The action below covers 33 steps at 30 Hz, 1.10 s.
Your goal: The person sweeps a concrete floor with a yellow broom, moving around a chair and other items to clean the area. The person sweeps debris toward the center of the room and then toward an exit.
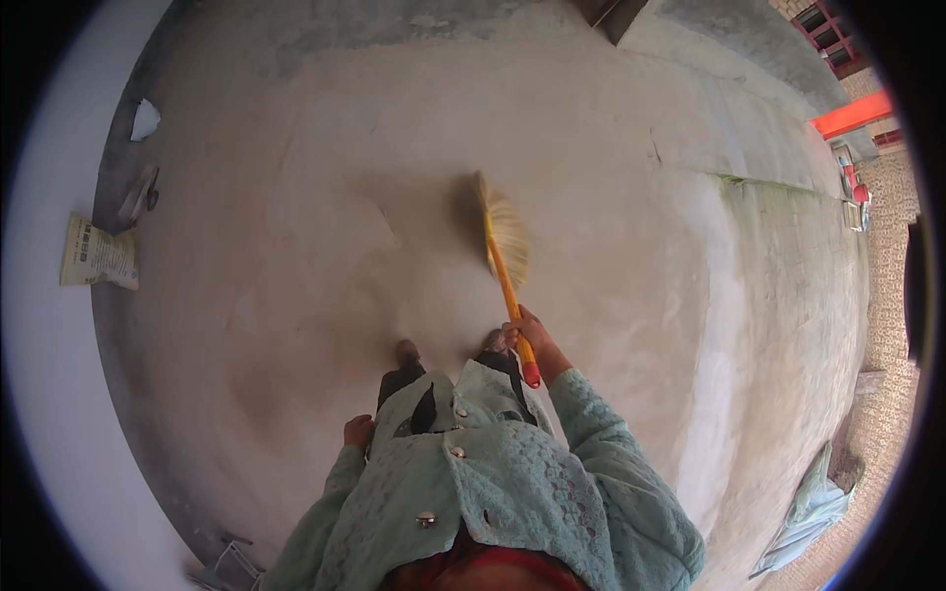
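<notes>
A broom [501,258] with an orange-yellow handle, a red end cap and a fan of pale straw-coloured bristles slants across the middle of the view. My right hand [530,332] is wrapped around the handle near its capped end. The bristle end points away from me, over the concrete floor, and looks slightly blurred. Beside my left hip hangs my left hand [360,430], its fingers curled in; whatever they may hold is hidden. Both sleeves are pale green, and my shoes show just beyond the hem of my jacket.
Along the white wall [49,374] at left lie a printed bag [99,253], a white piece [145,119] and a dark-handled object [143,195]. A pale strip [717,325] crosses the concrete floor [296,197] at right. Blue-green sheeting [808,517] lies at lower right, by patterned paving [892,286].
</notes>
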Each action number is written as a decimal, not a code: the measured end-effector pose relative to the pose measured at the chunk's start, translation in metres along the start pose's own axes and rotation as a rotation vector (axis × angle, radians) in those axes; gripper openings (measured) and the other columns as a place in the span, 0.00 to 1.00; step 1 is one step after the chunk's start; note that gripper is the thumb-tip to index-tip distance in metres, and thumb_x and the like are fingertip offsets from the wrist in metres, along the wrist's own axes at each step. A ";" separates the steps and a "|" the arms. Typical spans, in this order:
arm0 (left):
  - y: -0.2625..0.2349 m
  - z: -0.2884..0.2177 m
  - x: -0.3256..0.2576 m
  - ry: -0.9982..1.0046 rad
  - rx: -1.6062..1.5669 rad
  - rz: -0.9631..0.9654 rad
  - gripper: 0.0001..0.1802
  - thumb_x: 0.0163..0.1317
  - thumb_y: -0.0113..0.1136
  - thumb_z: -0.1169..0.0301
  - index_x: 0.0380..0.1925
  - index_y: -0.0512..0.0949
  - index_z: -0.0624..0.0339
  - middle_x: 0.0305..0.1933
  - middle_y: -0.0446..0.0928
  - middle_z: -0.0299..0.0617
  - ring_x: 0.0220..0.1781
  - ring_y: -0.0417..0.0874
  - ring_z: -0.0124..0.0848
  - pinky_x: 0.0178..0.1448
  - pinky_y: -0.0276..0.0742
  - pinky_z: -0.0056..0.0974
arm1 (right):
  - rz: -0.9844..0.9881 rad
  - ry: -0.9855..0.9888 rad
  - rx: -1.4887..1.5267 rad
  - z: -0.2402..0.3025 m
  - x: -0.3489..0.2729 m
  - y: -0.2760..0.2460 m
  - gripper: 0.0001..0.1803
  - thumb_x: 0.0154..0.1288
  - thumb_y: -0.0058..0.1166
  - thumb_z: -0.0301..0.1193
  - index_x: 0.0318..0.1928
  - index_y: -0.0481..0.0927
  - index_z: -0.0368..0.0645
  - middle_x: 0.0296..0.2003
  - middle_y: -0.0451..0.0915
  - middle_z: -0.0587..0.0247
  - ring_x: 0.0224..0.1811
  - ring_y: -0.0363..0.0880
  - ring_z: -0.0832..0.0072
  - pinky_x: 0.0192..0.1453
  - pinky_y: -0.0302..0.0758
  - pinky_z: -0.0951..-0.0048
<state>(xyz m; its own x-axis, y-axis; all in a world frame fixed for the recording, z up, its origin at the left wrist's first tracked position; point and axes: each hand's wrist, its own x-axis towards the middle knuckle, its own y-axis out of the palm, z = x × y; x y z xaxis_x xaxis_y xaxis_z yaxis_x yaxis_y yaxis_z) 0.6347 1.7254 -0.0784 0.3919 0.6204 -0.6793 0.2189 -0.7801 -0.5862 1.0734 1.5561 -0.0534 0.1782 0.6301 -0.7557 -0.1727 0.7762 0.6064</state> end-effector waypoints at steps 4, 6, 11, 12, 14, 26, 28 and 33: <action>0.010 -0.049 -0.003 -0.025 0.118 -0.031 0.17 0.46 0.50 0.64 0.33 0.77 0.61 0.34 0.77 0.47 0.39 0.78 0.39 0.46 0.71 0.39 | 0.092 -0.050 -0.118 0.035 -0.002 0.015 0.39 0.46 0.41 0.14 0.59 0.44 0.46 0.15 0.61 0.66 0.13 0.61 0.80 0.13 0.60 0.80; 0.007 -0.057 -0.004 0.025 0.170 -0.090 0.17 0.46 0.51 0.64 0.34 0.77 0.62 0.32 0.78 0.47 0.35 0.79 0.38 0.43 0.72 0.38 | 0.095 -0.108 -0.236 0.056 -0.027 0.015 0.46 0.44 0.42 0.13 0.63 0.35 0.45 0.16 0.63 0.64 0.13 0.62 0.80 0.13 0.60 0.80; 0.002 -0.021 -0.004 -0.276 -0.387 -0.028 0.15 0.47 0.52 0.66 0.34 0.76 0.62 0.25 0.77 0.47 0.23 0.79 0.33 0.31 0.75 0.36 | -0.085 -0.241 -0.364 0.096 -0.108 0.017 0.47 0.40 0.42 0.12 0.63 0.39 0.47 0.21 0.66 0.60 0.13 0.61 0.80 0.13 0.59 0.80; 0.000 -0.006 -0.003 -0.304 -0.497 0.011 0.14 0.47 0.52 0.67 0.34 0.76 0.62 0.24 0.77 0.47 0.21 0.78 0.32 0.28 0.74 0.36 | -0.123 -0.261 -0.383 0.104 -0.124 0.017 0.47 0.40 0.42 0.12 0.63 0.39 0.47 0.21 0.66 0.60 0.13 0.61 0.80 0.14 0.60 0.80; -0.006 -0.017 -0.009 -0.465 -0.761 0.067 0.09 0.43 0.56 0.70 0.27 0.77 0.58 0.22 0.75 0.39 0.22 0.77 0.29 0.26 0.73 0.35 | -0.205 -0.290 -0.421 0.112 -0.143 0.011 0.47 0.41 0.42 0.13 0.63 0.39 0.47 0.21 0.66 0.61 0.13 0.62 0.79 0.14 0.61 0.79; 0.014 -0.021 -0.007 -0.592 -0.573 0.157 0.12 0.38 0.60 0.73 0.28 0.75 0.53 0.29 0.74 0.29 0.28 0.76 0.24 0.27 0.74 0.32 | -0.232 -0.005 -0.123 0.150 -0.004 -0.046 0.11 0.57 0.35 0.21 0.37 0.55 0.51 0.18 0.58 0.70 0.15 0.57 0.84 0.16 0.60 0.84; 0.010 -0.047 0.002 -0.405 -0.358 0.140 0.10 0.46 0.54 0.74 0.32 0.74 0.55 0.26 0.74 0.30 0.22 0.75 0.22 0.22 0.72 0.32 | -0.051 0.057 -0.021 0.142 0.021 -0.016 0.15 0.55 0.37 0.18 0.36 0.55 0.53 0.18 0.57 0.70 0.14 0.56 0.85 0.15 0.58 0.85; 0.031 -0.069 0.088 -0.377 -0.487 0.135 0.12 0.50 0.50 0.71 0.36 0.74 0.60 0.21 0.74 0.36 0.20 0.75 0.25 0.19 0.69 0.31 | 0.153 0.123 -0.017 0.160 0.035 0.078 0.18 0.51 0.39 0.15 0.40 0.58 0.50 0.18 0.55 0.71 0.14 0.53 0.86 0.14 0.53 0.87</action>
<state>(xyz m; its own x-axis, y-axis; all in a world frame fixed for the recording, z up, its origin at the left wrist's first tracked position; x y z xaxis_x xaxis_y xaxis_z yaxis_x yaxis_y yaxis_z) 0.7377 1.7501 -0.1258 0.1223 0.4303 -0.8944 0.6062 -0.7459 -0.2759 1.2210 1.6425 0.0068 0.0293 0.7327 -0.6800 -0.2054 0.6701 0.7133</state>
